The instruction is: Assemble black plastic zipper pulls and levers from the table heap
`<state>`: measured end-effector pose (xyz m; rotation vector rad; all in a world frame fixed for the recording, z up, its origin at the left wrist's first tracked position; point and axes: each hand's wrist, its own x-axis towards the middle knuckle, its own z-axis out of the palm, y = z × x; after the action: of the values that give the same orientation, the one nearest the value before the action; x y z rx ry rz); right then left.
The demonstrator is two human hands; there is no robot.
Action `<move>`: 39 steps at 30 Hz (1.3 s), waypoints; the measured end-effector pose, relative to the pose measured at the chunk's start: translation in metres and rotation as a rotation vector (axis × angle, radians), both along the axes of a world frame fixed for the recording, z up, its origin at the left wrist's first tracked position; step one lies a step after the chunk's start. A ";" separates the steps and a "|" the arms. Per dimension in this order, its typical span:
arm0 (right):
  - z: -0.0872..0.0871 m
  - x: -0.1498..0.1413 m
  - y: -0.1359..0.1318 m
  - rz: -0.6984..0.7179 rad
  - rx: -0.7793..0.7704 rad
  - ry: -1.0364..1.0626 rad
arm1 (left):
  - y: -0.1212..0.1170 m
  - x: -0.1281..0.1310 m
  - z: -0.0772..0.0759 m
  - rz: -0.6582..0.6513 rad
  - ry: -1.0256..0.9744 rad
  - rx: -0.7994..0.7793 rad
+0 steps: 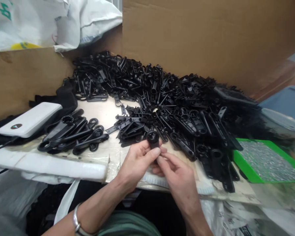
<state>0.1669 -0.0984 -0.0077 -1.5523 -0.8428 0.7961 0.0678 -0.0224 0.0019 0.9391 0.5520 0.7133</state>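
Note:
Between my hands, above the front edge of the table, is a black plastic part with a round ringed end (152,137). My left hand (140,156) is closed on it, thumb on the front below the ring. The fingers of my right hand (178,172) pinch its lower end, which they mostly hide. Just behind lies a small heap of flat black plastic strips (131,126). To the left rests a pile of black handle-shaped parts with ring ends (73,132). More long black parts (186,126) lie to the right of my hands.
A large heap of black plastic pieces (137,77) backs onto a cardboard wall (199,39). At right stands a green tray (254,177) of small shiny metal pieces. A white power bank (30,119) with a cable sits at left. White foam (64,168) lines the front edge.

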 end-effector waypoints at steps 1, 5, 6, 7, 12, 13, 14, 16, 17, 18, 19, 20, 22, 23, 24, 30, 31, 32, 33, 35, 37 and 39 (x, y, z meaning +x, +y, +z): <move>0.003 0.004 0.000 -0.038 0.005 -0.126 | 0.001 -0.002 0.000 0.002 0.026 0.074; 0.013 0.019 0.003 -0.104 0.137 -0.173 | 0.005 -0.009 0.001 -0.064 0.178 0.370; 0.015 0.022 0.005 -0.027 0.154 -0.079 | 0.005 -0.011 0.001 -0.099 0.212 0.434; 0.018 0.024 0.007 0.072 0.160 0.014 | 0.005 -0.012 0.002 -0.133 0.243 0.496; 0.030 0.025 0.012 0.350 0.132 0.046 | 0.004 -0.018 0.009 -0.217 0.424 0.749; 0.032 0.025 0.011 0.348 0.134 -0.011 | 0.003 -0.019 0.011 -0.230 0.437 0.772; 0.033 0.024 0.009 0.340 0.134 -0.075 | 0.003 -0.019 0.012 -0.237 0.440 0.788; 0.033 0.022 0.006 0.302 0.143 -0.206 | 0.002 -0.020 0.014 -0.234 0.432 0.808; 0.032 0.021 0.004 0.278 0.151 -0.261 | 0.001 -0.020 0.014 -0.220 0.433 0.816; 0.029 0.019 0.003 0.258 0.156 -0.299 | 0.001 -0.020 0.014 -0.203 0.437 0.823; 0.026 0.018 0.003 0.241 0.159 -0.319 | 0.001 -0.019 0.012 -0.191 0.445 0.823; 0.022 0.017 0.003 0.226 0.159 -0.324 | 0.000 -0.019 0.010 -0.185 0.457 0.817; 0.012 0.014 0.004 0.207 0.149 -0.308 | 0.001 -0.018 0.004 -0.190 0.493 0.794; 0.007 0.014 0.005 0.202 0.143 -0.291 | 0.001 -0.018 0.001 -0.202 0.507 0.779; 0.003 0.013 0.005 0.195 0.141 -0.273 | 0.002 -0.018 -0.002 -0.214 0.519 0.765; 0.002 0.019 0.007 0.263 0.092 -0.131 | 0.004 -0.019 -0.007 -0.274 0.501 0.712; 0.005 0.021 0.007 0.283 0.076 -0.115 | 0.005 -0.018 -0.006 -0.293 0.482 0.705; 0.007 0.023 0.006 0.294 0.061 -0.103 | 0.005 -0.018 -0.005 -0.309 0.461 0.700; 0.009 0.025 0.006 0.297 0.048 -0.097 | 0.005 -0.017 -0.004 -0.320 0.444 0.700; 0.012 0.027 0.005 0.282 0.018 -0.103 | 0.005 -0.016 -0.004 -0.334 0.431 0.718; 0.011 0.027 0.004 0.263 -0.003 -0.119 | 0.005 -0.014 -0.004 -0.336 0.443 0.745; 0.009 0.026 0.002 0.243 -0.009 -0.132 | 0.003 -0.012 -0.005 -0.329 0.455 0.783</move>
<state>0.1934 -0.0967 0.0013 -1.5412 -1.1426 0.8783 0.0553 -0.0194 -0.0035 1.9043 0.4941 0.4040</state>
